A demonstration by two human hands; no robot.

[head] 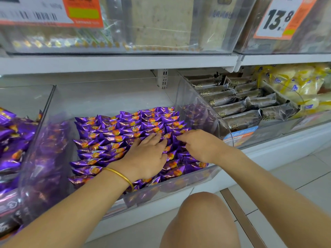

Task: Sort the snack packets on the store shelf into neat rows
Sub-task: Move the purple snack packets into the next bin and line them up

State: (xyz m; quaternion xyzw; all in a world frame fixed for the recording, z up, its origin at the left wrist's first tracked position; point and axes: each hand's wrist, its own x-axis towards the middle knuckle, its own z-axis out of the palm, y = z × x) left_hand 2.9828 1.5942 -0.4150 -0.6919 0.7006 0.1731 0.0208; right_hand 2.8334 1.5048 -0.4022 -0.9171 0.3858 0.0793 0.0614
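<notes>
Several purple snack packets with orange pictures lie in overlapping rows inside a clear plastic bin on the lower shelf. My left hand, with a gold bangle on the wrist, lies flat on the packets near the bin's middle, fingers spread and pointing away. My right hand hovers just to its right, fingers curled down onto the packets in the right-hand rows. Neither hand has a packet lifted. The packets under both palms are hidden.
A second clear bin with purple packets stands at the left. Dark brown packets fill the bin at the right, with yellow packets beyond. An upper shelf with price tags hangs overhead. My knee is below, over a tiled floor.
</notes>
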